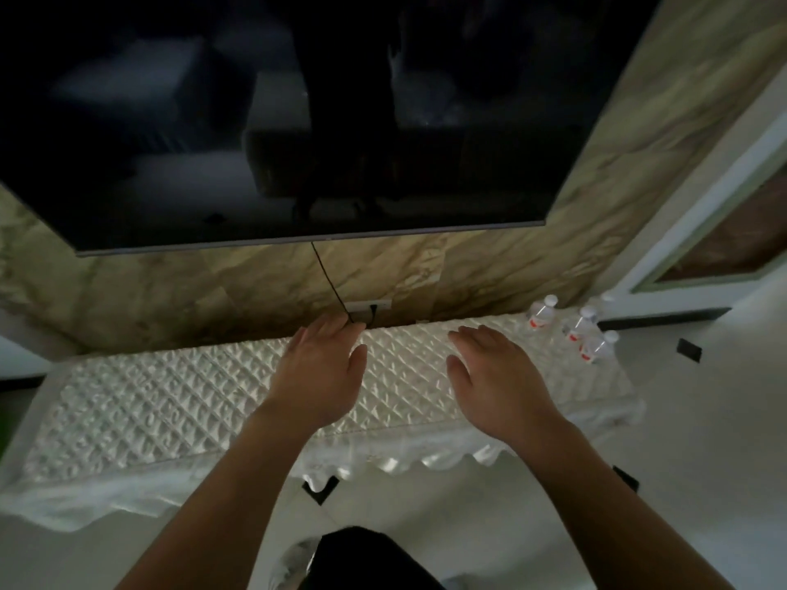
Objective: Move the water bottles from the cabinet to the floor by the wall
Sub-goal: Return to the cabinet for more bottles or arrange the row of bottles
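A low cabinet (170, 402) covered with a quilted white cloth runs along the marble wall. At its far right end stand clear water bottles with white caps and red labels: one (541, 313) near the wall, a second (578, 324) beside it, a third (598, 347) nearest the front; another cap (607, 298) shows behind them. My left hand (323, 372) hovers palm down over the middle of the cabinet, fingers apart, holding nothing. My right hand (498, 376) is held the same way just to the right, a short way left of the bottles.
A large dark television (298, 121) hangs on the wall above the cabinet, with a black cable (330, 283) dropping to a wall socket (368, 307). Pale tiled floor (702, 398) with small black insets lies to the right, beside a white door frame (698, 232).
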Tool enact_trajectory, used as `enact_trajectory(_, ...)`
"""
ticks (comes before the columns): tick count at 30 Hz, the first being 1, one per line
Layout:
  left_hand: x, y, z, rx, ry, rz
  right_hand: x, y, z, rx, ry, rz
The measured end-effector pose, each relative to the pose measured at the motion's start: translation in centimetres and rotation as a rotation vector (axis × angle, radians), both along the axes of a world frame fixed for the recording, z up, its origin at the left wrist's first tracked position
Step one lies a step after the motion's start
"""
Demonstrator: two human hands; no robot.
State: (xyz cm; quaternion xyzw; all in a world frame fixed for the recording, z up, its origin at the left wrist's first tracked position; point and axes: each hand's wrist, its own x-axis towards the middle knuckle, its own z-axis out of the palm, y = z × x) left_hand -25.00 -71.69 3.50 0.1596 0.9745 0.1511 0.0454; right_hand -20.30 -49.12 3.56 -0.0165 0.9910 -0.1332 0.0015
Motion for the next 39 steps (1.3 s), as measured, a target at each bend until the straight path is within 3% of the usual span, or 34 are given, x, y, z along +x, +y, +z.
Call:
enact_trajectory(15, -0.8, 16.9, -0.6, 0.038, -0.012, -0.022, -0.1, 16.8, -0.5, -0.039, 0.020, -0.056)
enact_trajectory(28, -9.6, 33.7, -2.5, 0.026, -0.073, -0.039, -8.0, 33.2, -1.5, -0.033, -0.022, -0.084)
enact_trajectory(39, -13.3, 41.6, -1.8, 0.012, -0.043, -0.035, -12.6, 42.9, -1.5, -0.059, 0.000, -0.070)
